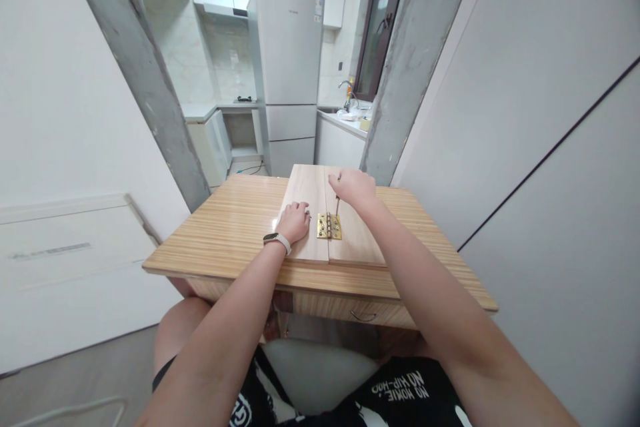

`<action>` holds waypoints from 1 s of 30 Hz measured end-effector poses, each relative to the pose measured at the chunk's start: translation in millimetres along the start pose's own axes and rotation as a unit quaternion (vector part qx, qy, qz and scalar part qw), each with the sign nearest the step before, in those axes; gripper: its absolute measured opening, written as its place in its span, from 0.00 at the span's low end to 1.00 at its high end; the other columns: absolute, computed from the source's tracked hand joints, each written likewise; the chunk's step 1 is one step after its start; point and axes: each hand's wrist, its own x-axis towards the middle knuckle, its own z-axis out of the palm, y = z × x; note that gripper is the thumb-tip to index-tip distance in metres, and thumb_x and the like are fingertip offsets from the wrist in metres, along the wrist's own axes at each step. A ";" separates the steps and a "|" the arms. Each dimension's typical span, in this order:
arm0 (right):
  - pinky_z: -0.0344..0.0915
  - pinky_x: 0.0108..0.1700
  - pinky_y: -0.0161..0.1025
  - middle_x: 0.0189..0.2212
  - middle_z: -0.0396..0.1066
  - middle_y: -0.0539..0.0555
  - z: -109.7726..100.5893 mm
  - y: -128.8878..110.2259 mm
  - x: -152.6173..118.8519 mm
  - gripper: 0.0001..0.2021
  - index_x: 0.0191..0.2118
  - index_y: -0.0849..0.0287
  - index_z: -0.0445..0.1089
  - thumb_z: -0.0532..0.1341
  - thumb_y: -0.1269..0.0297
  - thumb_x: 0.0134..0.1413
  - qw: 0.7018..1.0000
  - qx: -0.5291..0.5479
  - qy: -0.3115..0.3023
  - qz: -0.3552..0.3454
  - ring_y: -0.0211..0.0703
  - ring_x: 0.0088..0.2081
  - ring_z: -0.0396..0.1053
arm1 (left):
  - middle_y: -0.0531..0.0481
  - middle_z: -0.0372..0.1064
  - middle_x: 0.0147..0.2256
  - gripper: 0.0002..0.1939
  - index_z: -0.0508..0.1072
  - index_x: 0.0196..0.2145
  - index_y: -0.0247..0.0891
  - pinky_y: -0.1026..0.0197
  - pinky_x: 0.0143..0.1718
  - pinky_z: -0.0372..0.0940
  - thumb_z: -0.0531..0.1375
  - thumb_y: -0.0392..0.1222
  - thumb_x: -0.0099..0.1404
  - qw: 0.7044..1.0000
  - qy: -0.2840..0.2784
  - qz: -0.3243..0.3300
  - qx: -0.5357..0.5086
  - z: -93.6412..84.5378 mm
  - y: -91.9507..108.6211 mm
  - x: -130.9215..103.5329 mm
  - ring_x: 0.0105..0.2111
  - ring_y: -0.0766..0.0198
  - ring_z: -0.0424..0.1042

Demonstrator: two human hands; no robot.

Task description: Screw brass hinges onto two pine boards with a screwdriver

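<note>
Two pale wooden boards lie side by side, the left board (309,187) and the right board (357,250), meeting at a seam. A brass hinge (329,226) lies open across that seam near the front. My right hand (354,187) is closed around a screwdriver (337,207); its handle is hidden in the fist. The thin shaft points down to the hinge's right leaf, at its upper part. My left hand (295,221) rests on the left board just left of the hinge, its fingers stretched forward, holding nothing.
The boards lie on a wood-grain table (225,220) with a drawer handle (363,315) at its front. White panels flank the table. Beyond it stand a refrigerator (290,47) and a sink counter with a faucet (345,90).
</note>
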 end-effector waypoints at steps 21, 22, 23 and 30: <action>0.66 0.35 0.36 0.32 0.82 0.58 -56.0 -36.7 17.1 0.17 0.35 0.62 0.80 0.68 0.50 0.61 0.890 -0.296 -0.345 -0.048 0.46 0.37 0.78 | 0.37 0.70 0.53 0.18 0.69 0.60 0.39 0.49 0.58 0.62 0.55 0.43 0.75 1.000 0.006 0.001 0.013 2.9 -2.4 0.0 0.54 0.48 0.68; 0.66 0.35 0.36 0.35 0.82 0.58 -57.6 -38.1 17.0 0.15 0.38 0.62 0.81 0.69 0.52 0.59 0.883 -0.310 -0.347 -0.062 0.46 0.38 0.79 | 0.37 0.70 0.53 0.18 0.69 0.60 0.39 0.49 0.58 0.62 0.55 0.43 0.74 1.000 0.006 0.003 0.013 3.0 -2.6 0.0 0.53 0.48 0.68; 0.66 0.35 0.36 0.38 0.83 0.58 -58.7 -38.7 17.1 0.14 0.42 0.61 0.81 0.71 0.55 0.58 0.877 -0.322 -0.349 -0.076 0.47 0.39 0.79 | 0.37 0.70 0.53 0.18 0.69 0.60 0.39 0.49 0.58 0.62 0.55 0.43 0.75 1.000 0.006 0.004 0.013 3.2 -2.7 0.1 0.54 0.48 0.68; 0.71 0.44 0.41 0.35 0.81 0.66 -56.6 -27.7 19.4 0.30 0.45 0.66 0.81 0.63 0.38 0.62 0.876 -0.322 -0.353 -0.065 0.55 0.42 0.80 | 0.37 0.69 0.53 0.19 0.68 0.60 0.39 0.49 0.58 0.60 0.55 0.43 0.75 1.000 0.005 0.004 0.006 4.5 -3.1 0.3 0.54 0.48 0.67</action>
